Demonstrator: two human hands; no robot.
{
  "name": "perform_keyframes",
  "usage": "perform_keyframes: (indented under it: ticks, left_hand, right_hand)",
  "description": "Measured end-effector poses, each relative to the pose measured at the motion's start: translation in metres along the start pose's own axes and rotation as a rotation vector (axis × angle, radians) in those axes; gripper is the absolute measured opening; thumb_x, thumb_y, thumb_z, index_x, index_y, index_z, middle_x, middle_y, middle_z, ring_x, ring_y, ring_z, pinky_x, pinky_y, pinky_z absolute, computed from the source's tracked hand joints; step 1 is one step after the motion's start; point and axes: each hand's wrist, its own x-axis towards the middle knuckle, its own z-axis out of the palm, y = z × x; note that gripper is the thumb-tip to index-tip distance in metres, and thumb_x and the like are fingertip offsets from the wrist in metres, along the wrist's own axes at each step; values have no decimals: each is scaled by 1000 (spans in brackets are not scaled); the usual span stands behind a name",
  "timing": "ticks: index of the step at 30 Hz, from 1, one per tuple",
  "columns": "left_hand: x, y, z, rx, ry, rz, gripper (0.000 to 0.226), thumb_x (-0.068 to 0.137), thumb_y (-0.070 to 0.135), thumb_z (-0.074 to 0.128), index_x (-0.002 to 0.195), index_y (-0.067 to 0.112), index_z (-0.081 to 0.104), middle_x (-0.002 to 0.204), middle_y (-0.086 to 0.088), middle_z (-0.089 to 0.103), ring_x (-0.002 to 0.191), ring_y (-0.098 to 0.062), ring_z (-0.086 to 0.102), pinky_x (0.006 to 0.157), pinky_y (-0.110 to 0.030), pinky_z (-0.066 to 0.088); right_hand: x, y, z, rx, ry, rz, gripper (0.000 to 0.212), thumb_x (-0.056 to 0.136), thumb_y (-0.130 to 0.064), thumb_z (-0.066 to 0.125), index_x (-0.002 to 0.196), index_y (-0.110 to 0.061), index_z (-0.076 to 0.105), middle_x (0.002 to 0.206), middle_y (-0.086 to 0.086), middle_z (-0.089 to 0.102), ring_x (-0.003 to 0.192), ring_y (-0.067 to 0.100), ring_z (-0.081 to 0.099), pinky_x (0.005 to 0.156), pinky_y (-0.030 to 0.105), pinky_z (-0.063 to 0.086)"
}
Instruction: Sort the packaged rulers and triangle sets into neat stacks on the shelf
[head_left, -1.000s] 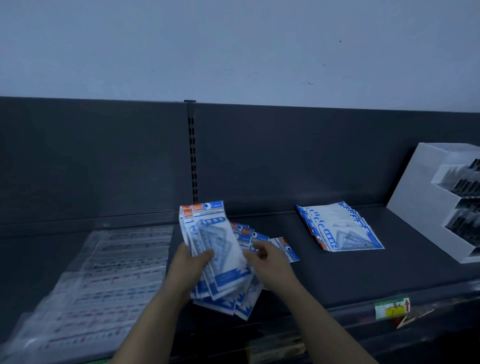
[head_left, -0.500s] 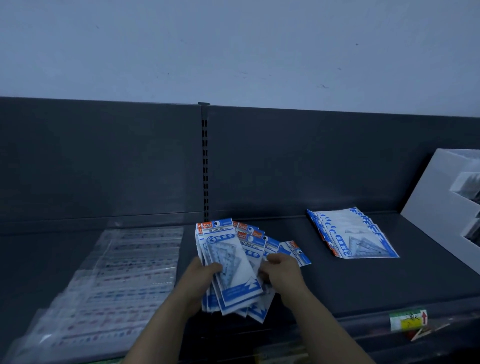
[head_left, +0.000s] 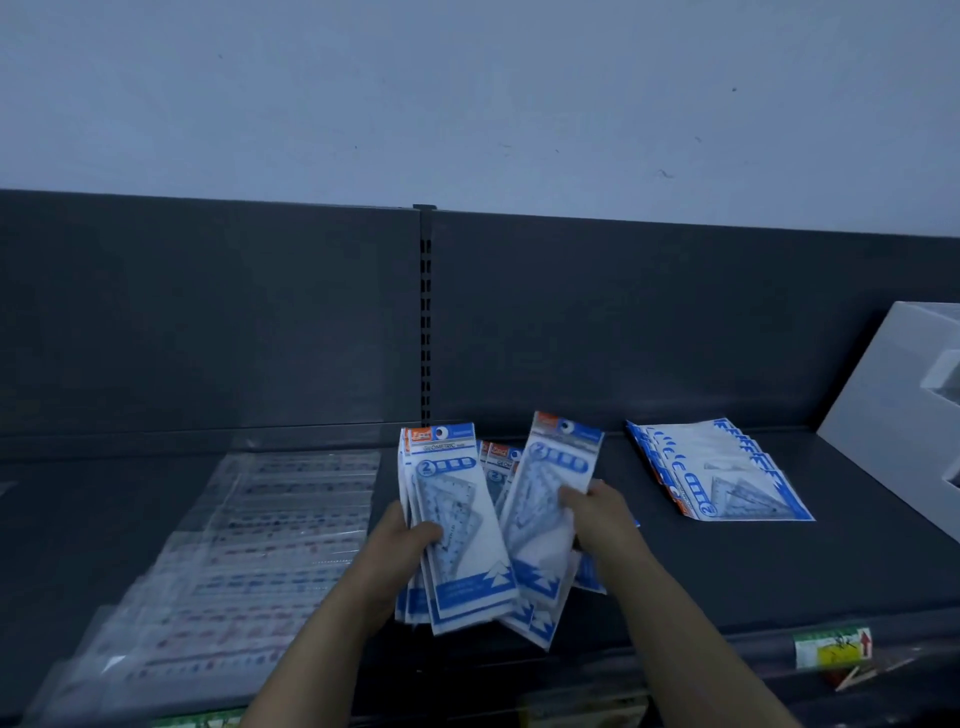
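Note:
My left hand grips a bundle of several blue-and-white triangle set packs, held upright above the dark shelf. My right hand pinches one more triangle set pack lifted just right of the bundle. A few loose packs lie on the shelf behind and under my hands. A fanned stack of triangle set packs lies flat to the right. Clear packaged rulers lie in a slanted pile on the left.
A white display box stands at the far right of the shelf. The dark back panel with a slotted upright rises behind. A green and yellow price label sits on the shelf's front rail.
My right hand has lifted one pack off the loose heap and raised it beside the bundle. My left hand holds the bundle a little higher. The camera has drifted left.

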Motion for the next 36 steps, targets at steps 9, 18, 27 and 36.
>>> perform_keyframes:
  ticks: [9, 18, 27, 36]
  left_hand:
    - [-10, 5, 12, 40, -28, 62, 18, 92, 13, 55, 110, 15, 57, 102, -5, 67, 88, -19, 67, 64, -30, 53]
    - [-5, 0, 0, 46, 43, 129, 20, 94, 19, 59, 113, 14, 53, 107, -8, 68, 92, -25, 68, 80, -46, 57]
    - [-8, 4, 12, -83, -73, 61, 22, 98, 10, 47, 117, 18, 54, 111, -11, 68, 98, -29, 68, 90, -51, 53]
    - [7, -1, 10, 20, 43, 114, 30, 88, 18, 69, 113, 11, 55, 104, -14, 69, 89, -29, 70, 72, -43, 59]
  right_hand:
    - [-13, -14, 28, -171, -201, -139, 21, 93, -19, 59, 97, 0, 67, 93, 16, 72, 86, 31, 70, 78, 44, 56]
    - [0, -23, -5, -13, -1, -101, 18, 94, -16, 52, 94, -2, 64, 95, 18, 70, 78, 29, 66, 68, 34, 51]
    - [-8, -21, 10, -134, -184, -160, 15, 93, -21, 57, 88, -9, 65, 89, 7, 70, 71, 16, 65, 59, 25, 49]
    - [-2, -2, 11, -231, -51, -149, 19, 85, -23, 70, 86, -6, 61, 79, 12, 63, 68, 30, 64, 56, 33, 49]
